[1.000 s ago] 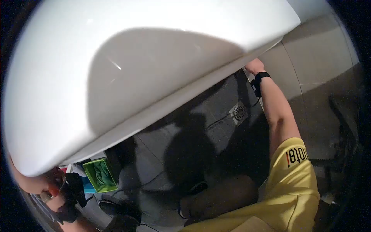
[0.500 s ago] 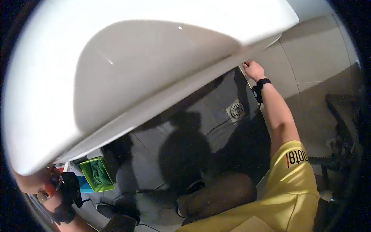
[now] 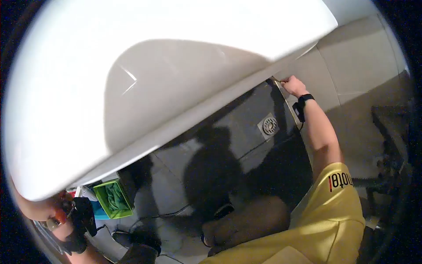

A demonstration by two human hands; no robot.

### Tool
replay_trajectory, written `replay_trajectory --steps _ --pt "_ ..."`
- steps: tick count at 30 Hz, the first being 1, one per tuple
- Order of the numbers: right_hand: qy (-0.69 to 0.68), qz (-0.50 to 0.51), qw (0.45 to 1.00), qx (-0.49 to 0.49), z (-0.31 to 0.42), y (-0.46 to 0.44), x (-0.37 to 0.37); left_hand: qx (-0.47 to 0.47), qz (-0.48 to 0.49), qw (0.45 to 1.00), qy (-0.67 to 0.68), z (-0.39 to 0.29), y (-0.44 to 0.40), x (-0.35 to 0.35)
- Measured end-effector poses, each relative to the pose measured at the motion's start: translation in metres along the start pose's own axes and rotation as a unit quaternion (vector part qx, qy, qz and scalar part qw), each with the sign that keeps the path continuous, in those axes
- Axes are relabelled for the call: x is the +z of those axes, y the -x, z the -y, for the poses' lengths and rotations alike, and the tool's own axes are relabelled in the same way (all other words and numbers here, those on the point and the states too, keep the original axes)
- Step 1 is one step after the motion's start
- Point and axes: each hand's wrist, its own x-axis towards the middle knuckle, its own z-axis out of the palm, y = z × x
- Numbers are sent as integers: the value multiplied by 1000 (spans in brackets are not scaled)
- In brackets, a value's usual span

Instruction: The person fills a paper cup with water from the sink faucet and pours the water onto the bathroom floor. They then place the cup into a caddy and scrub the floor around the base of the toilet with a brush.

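A large white glossy fixture (image 3: pixel 79 88), like a washbasin, fills the upper left and centre. My right hand (image 3: pixel 294 86) is closed beside its lower edge, where the tiled wall meets the dark floor. From its fingers a thin, brownish, stick-like thing (image 3: pixel 278 80) points toward the corner under the fixture; its exact kind is unclear. A black strap with a small device (image 3: pixel 300 105) is on the right wrist. My left hand (image 3: pixel 37 209) is at the lower left against the fixture's edge, its fingers hidden; a black strapped device (image 3: pixel 83 214) is on that wrist.
A metal floor drain (image 3: pixel 269 126) is set in the dark tiles (image 3: pixel 176 171). A green basket (image 3: pixel 113 199) with green cloth inside stands at lower left by a blue container (image 3: pixel 101 212). Cables cross the floor. Beige wall tiles (image 3: pixel 360 61) rise on the right.
My right hand has shifted slightly right and down from the fixture's edge, and the thin thing in its fingers now shows. The view has moved a little; the left hand stays at the fixture's edge.
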Motion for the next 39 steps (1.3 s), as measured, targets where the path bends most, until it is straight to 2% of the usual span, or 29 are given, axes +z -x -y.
replay_trajectory --steps 3,5,7,9,11,13,15,19,24,26,29,32,35,36,39 --pt "1 -6 999 -38 18 20 -36 64 -17 986 -150 3 -3 -10" --pt "14 -15 999 -30 21 3 -25 80 -22 976 -199 4 0 -9" --pt "0 -39 999 -20 39 10 -27 94 -26 976 -196 2 1 -5" --pt "-27 -15 999 -35 20 0 -8 101 -25 976 -189 -2 2 0" --pt "-8 -15 1000 -27 6 -6 -6 110 -26 975 -189 -6 4 6" --pt "29 4 999 -24 34 16 -42 111 -28 975 -189 -5 3 9" --pt "9 -28 999 -22 40 19 -43 115 -29 975 -190 -6 2 11" --pt "1 21 1000 -9 24 26 -31 125 -26 974 -188 -12 6 21" --pt "33 1 999 -3 30 12 -30 141 -19 972 -187 -22 10 37" --pt "-10 -10 1000 -18 24 12 -21 172 -22 964 -202 -21 8 37" --pt "-3 -11 1000 -13 12 8 -19 197 -21 956 -216 -14 4 27" --pt "-4 -25 999 -33 36 19 -41 176 12 939 -294 -2 0 -1" --pt "-21 -28 999 -9 38 19 -33 208 6 893 -399 2 -2 -11" --pt "-31 -18 999 -14 29 16 -21 171 -12 931 -323 5 -2 -13" --pt "-48 17 998 -31 15 8 -18 126 -33 967 -218 -1 3 4"
